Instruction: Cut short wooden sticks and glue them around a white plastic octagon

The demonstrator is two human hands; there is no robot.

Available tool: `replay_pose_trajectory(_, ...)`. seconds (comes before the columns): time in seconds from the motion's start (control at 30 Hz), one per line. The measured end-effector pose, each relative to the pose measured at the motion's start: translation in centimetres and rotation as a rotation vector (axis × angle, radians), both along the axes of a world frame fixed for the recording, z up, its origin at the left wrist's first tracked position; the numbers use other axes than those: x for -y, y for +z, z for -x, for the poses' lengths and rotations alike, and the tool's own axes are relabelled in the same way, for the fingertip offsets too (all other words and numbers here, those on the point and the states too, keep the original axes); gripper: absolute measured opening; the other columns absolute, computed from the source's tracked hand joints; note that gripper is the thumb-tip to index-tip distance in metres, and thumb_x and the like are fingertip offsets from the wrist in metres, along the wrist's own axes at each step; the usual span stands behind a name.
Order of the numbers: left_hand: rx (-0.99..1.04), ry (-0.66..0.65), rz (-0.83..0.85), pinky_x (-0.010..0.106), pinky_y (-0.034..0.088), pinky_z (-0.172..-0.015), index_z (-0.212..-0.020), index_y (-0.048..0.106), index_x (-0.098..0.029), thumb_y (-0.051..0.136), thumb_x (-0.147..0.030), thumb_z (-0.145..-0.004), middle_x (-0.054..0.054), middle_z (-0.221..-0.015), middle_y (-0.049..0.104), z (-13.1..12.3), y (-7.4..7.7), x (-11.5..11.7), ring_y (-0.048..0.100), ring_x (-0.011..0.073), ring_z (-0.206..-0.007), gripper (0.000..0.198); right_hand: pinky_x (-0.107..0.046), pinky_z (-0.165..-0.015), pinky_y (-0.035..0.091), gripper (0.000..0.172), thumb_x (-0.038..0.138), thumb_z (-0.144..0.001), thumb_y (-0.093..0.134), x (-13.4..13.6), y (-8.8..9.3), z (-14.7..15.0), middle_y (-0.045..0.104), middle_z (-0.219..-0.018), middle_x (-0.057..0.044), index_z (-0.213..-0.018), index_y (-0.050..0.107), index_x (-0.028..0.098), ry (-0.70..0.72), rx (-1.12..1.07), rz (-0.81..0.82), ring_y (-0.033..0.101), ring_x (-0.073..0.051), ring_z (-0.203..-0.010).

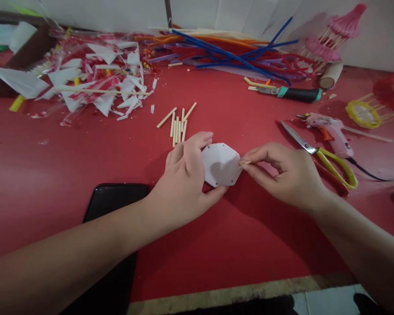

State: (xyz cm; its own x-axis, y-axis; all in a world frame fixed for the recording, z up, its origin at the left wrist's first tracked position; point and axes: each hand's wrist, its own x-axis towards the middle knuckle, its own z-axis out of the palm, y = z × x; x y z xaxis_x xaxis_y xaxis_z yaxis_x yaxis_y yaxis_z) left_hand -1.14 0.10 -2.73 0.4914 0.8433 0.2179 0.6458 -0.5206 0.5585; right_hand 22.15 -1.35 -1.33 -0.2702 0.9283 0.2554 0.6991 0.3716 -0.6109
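Note:
A white eight-sided card piece [221,164] with small holes near its edge lies between both hands on the red table [216,236]. My left hand [184,179] grips its left side between thumb and fingers. My right hand [282,173] is pinched on a short wooden stick [245,163] whose tip touches the card's right edge. Several more cut wooden sticks [178,124] lie just beyond my left hand.
Yellow-handled scissors [321,155] and a pink glue gun [331,131] lie right of my right hand. A black phone [113,205] sits under my left forearm. White paper scraps [95,83], pipe cleaners [230,52], a knife [292,92] and pink stick lanterns [335,35] fill the back.

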Motion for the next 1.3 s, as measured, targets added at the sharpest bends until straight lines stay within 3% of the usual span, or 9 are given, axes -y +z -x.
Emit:
replay_pose_trajectory(0.33, 0.015, 0.000, -0.006, 0.059, 0.037, -0.111, -0.138, 0.026, -0.016, 0.078, -0.034, -0.074, 0.024, -0.146, 0.045, -0.11, -0.09, -0.01, 0.042, 0.0408, -0.139, 0.084, -0.029, -0.082, 0.059, 0.007, 0.023, -0.089, 0.067, 0.06, -0.12, -0.22, 0.077, -0.098, 0.002, -0.095, 0.067, 0.026, 0.034, -0.078, 0.053, 0.074, -0.016, -0.094)
replay_pose_trajectory(1.0, 0.028, -0.002, 0.025, 0.060, 0.036, -0.111, -0.139, 0.026, -0.021, 0.075, -0.033, -0.074, 0.021, -0.146, 0.045, -0.12, 0.16, 0.01, 0.042, 0.0409, -0.139, 0.082, -0.029, -0.070, 0.056, 0.001, 0.024, -0.088, 0.066, -0.21, 0.44, 0.09, 0.078, -0.093, -0.001, -0.089, 0.066, 0.024, 0.000, 0.072, -0.003, 0.075, -0.019, -0.085)
replay_pose_trajectory(1.3, 0.003, 0.002, 0.027, 0.060, 0.034, -0.112, -0.138, 0.024, -0.016, 0.074, -0.033, -0.076, 0.024, -0.146, 0.044, -0.12, 0.15, 0.06, 0.040, 0.0411, -0.140, 0.082, -0.026, -0.064, 0.052, 0.003, 0.024, -0.087, 0.067, -0.14, 0.61, 0.30, 0.078, -0.088, 0.000, -0.085, 0.064, 0.023, -0.021, 0.120, -0.038, 0.073, -0.016, -0.078)
